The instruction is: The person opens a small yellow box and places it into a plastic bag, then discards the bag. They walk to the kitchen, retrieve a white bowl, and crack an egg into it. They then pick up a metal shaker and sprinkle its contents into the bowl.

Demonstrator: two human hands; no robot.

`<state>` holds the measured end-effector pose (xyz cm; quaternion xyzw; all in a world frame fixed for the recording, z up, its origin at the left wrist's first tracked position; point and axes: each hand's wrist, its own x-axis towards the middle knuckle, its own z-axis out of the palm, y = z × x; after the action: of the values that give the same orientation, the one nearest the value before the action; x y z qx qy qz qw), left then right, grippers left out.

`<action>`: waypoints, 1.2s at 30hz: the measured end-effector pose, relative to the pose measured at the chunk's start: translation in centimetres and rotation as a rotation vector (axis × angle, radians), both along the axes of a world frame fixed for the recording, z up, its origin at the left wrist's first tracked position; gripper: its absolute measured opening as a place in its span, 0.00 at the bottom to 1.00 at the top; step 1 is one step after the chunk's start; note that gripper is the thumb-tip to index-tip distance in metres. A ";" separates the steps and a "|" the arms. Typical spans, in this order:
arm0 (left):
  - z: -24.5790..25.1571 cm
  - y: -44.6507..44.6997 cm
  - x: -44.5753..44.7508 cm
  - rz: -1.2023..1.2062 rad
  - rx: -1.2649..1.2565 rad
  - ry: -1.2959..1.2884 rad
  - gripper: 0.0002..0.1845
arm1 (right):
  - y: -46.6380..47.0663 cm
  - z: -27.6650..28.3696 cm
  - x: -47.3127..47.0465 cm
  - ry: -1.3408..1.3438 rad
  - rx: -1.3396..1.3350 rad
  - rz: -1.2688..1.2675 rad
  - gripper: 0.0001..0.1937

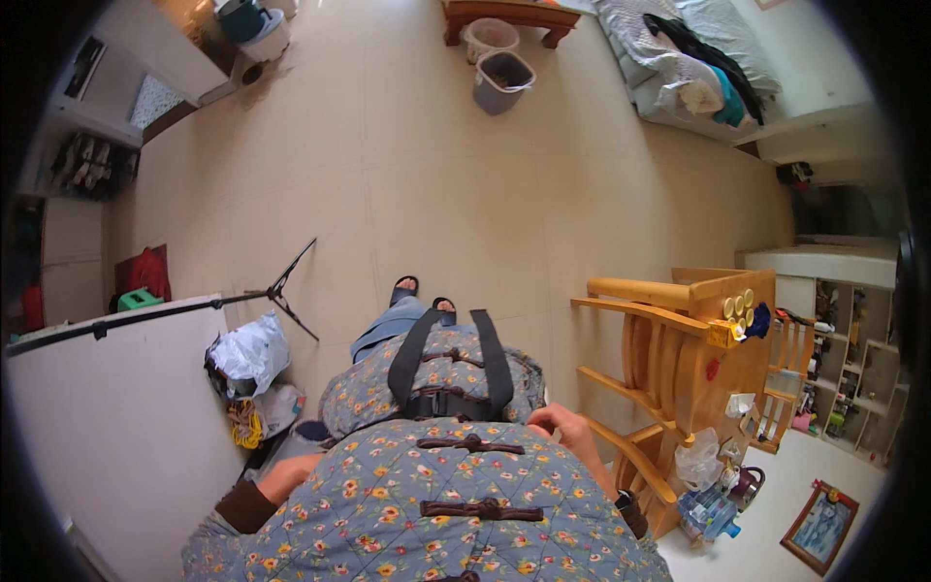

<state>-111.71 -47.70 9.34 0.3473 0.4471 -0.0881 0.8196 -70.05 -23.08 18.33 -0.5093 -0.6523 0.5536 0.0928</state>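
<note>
Only the wrist (291, 474) of my left arm shows, below a dark brown cuff (249, 507). My left hand itself is out of view behind the quilted floral jacket (393, 473). At the jacket's right side is my right hand (567, 428), its fingers curled against or close to the cloth. Whether those fingers grip the fabric cannot be seen. A black strap with a buckle (447, 404) crosses the front of the jacket, which has dark brown knotted fastenings (473, 444). Below, my feet are in dark sandals (405, 289) on beige tiles.
A black tripod (275, 292) and filled plastic bags (254, 353) stand to the left. On the right are wooden chairs (647, 327) at a wooden table (727, 378), with a large water bottle (709, 513) nearby. Ahead are a grey waste bin (502, 84) and a sofa (647, 94).
</note>
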 end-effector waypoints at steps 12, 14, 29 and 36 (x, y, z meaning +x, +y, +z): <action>1.5 6.8 3.2 0.163 0.275 0.293 0.15 | 3.3 1.1 2.1 -0.027 -0.155 0.420 0.11; 0.6 10.3 4.1 0.176 0.316 0.303 0.16 | 2.8 0.6 3.8 0.020 -0.187 0.449 0.12; 1.0 15.3 0.5 -0.113 0.155 0.275 0.18 | 1.5 -6.5 4.9 -0.107 0.154 0.229 0.13; 2.2 21.1 1.5 -0.627 0.031 0.228 0.18 | 14.5 -4.2 -1.8 -0.050 -0.027 0.895 0.12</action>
<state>-110.20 -26.62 11.52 0.4685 0.4085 -0.3675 0.6918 -71.82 -8.53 14.11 -0.1916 -0.8033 0.5351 -0.1781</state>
